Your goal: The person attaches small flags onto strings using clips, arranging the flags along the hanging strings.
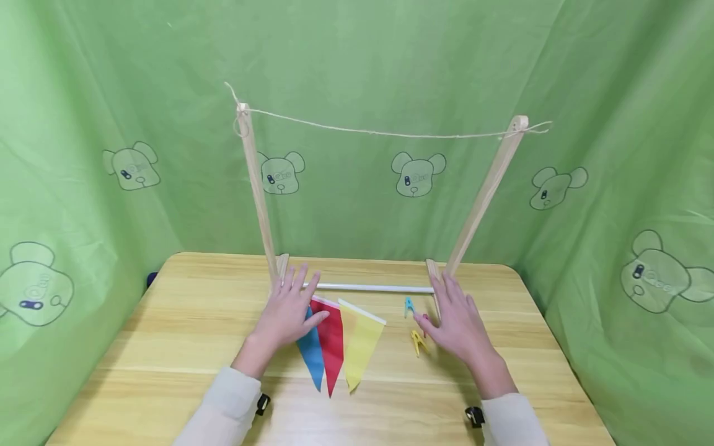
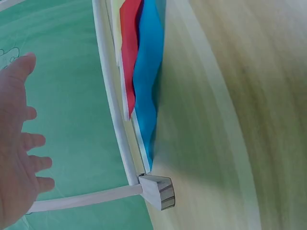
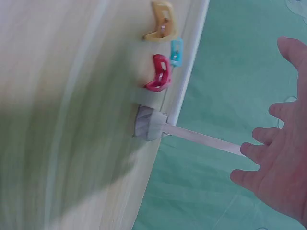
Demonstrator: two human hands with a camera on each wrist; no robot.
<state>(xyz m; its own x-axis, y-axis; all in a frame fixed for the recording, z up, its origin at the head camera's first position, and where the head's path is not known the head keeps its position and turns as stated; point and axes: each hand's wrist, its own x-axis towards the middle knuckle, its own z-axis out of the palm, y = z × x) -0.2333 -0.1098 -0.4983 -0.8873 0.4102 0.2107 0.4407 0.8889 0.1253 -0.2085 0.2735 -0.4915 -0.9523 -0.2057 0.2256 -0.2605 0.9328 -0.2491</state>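
Flags: three triangular pennants, blue (image 1: 312, 359), red (image 1: 331, 344) and yellow (image 1: 359, 344), lie overlapped on the table (image 1: 167, 322), points toward the person, just in front of the frame's bottom rod (image 1: 368, 287).
Handling: they look like thin, limp cloth, light and floppy; I judge the white-banded top edge, the stiffest part, the best place to pinch.
Left hand (image 1: 287, 313): fingers straight and spread, holding nothing; over the blue pennant's top corner, though whether it touches I cannot tell.
Right hand (image 1: 457, 319): fingers straight and slightly apart, holding nothing, beside the frame's right foot (image 1: 432, 269).
Pegs: a blue clip (image 1: 409, 306), a red clip (image 3: 160, 74) and a yellow clip (image 1: 417, 341) lie just left of the right hand; small, hard plastic, easy to pinch.
Frame: two wooden posts (image 1: 256, 186) rise from the feet, with a string (image 1: 379, 131) tied between their tops, sagging a little.
Surroundings: green cloth with bear prints (image 1: 418, 173) hangs behind and beside the table.
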